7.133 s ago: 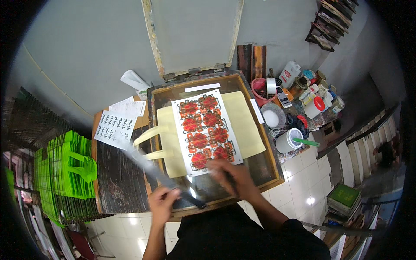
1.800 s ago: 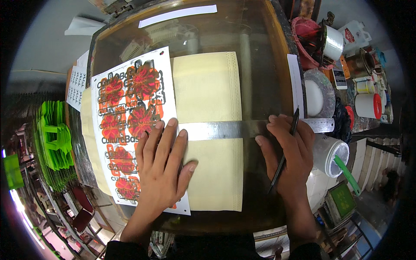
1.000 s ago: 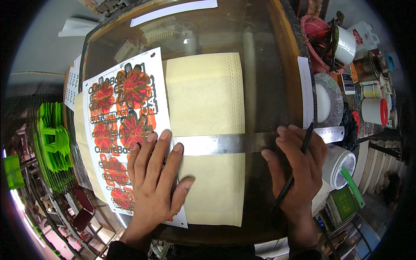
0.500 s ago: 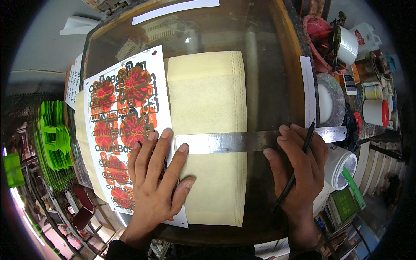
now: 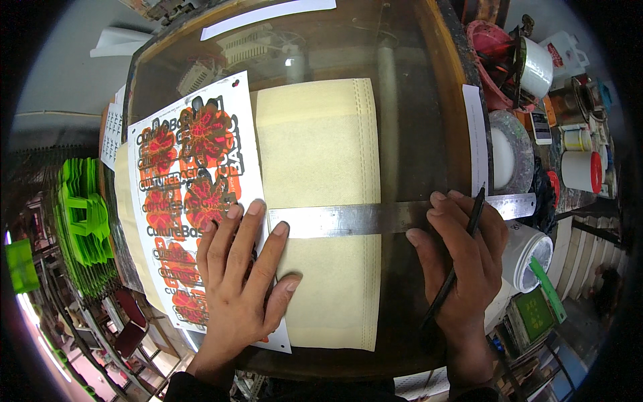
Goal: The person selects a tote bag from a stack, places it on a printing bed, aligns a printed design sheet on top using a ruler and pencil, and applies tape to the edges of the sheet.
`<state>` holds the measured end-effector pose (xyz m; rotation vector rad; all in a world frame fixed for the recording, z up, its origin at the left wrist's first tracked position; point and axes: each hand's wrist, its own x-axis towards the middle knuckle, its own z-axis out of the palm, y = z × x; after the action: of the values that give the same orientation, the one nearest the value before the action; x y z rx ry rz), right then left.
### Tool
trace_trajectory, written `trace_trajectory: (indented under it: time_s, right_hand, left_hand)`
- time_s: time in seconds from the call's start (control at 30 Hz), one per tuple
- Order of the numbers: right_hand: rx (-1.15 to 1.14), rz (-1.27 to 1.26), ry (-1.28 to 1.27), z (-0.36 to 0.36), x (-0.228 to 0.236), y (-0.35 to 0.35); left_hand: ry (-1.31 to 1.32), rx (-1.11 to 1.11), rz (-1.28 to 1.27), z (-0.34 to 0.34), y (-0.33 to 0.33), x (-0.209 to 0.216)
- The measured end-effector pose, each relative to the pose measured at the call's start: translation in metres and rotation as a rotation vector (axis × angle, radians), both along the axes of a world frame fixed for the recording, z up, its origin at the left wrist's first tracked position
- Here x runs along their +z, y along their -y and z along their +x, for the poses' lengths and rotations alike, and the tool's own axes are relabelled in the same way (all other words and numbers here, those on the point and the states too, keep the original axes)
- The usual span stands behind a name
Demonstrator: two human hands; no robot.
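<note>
"What's gripped?"
"A black pencil [image 5: 476, 216], in the right hand [image 5: 467, 264]; the left hand [image 5: 238, 285] spreads flat on the printed sheet [image 5: 184, 181]."
"And the steel ruler [image 5: 341, 221]?"
"Beneath the right hand, crossing the cream bag [image 5: 318, 151]."

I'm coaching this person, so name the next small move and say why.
Probably read the ruler where it crosses the stitched edge of the cream fabric: its left end sits beside the printed sheet, the left hand spans both there, and the right hand lies over the ruler while holding a dark pencil-like tool.
</note>
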<state>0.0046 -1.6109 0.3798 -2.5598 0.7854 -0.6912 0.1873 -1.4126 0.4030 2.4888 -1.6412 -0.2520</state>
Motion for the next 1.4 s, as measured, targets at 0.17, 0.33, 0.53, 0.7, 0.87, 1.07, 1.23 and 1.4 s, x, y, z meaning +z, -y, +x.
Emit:
trace_trajectory:
  time_s: [0.17, 0.33, 0.53, 0.7, 0.87, 1.07, 1.23, 1.4]
  right_hand:
    - [-0.005, 0.004, -0.008, 0.0015, -0.0019, 0.0009]
    - [-0.009, 0.008, 0.001, -0.0021, -0.0003, -0.0010]
    - [-0.012, 0.021, 0.001, -0.0010, -0.0014, 0.0002]
    - [-0.013, 0.024, 0.003, -0.0008, -0.0006, 0.0007]
    - [-0.015, 0.018, 0.016, -0.0008, -0.0018, 0.0013]
    - [-0.015, 0.021, 0.007, 0.0000, -0.0012, 0.0010]
    - [-0.015, 0.023, 0.002, -0.0004, -0.0011, 0.0009]
    - [-0.014, 0.024, -0.001, 0.0000, 0.0001, 0.0002]
  left_hand:
    - [-0.005, -0.003, 0.004, 0.0020, 0.0008, -0.0013]
    - [0.009, -0.007, 0.009, -0.0004, -0.0007, 0.0003]
    - [0.005, -0.007, 0.009, 0.0006, 0.0007, -0.0005]
    - [0.002, -0.003, 0.011, 0.0001, 0.0000, -0.0003]
    - [-0.001, -0.005, 0.018, 0.0006, 0.0005, -0.0001]
    - [-0.001, 0.004, 0.025, 0.0001, -0.0007, -0.0006]
    - [0.000, 0.001, 0.025, 0.0002, -0.0006, -0.0005]
    - [-0.004, 0.003, 0.027, -0.0005, 0.0003, 0.0017]
